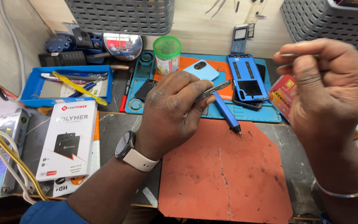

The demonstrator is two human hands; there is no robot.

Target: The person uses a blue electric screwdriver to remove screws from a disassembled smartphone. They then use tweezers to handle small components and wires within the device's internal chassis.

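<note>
Hovering left hand (175,108) with tweezers (213,90) over bare orange mat (224,174).

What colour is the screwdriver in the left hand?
Blue, with a dark tip; the screwdriver shows best in the head view.

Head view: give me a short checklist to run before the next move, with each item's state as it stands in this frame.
1. Left hand has a firm hold on the blue screwdriver: ok, fingers close around its upper end.
2. Screwdriver tip rests on the orange mat: ok, apparently touching near the mat's top edge.
3. Right hand holds a part: cannot tell; a thin light sliver shows at the pinched fingertips, too blurred to name.
4. Blue phone back lies flat on the blue work mat: ok.
5. Open phone frame is out of the hands' way: ok, behind them.
</note>
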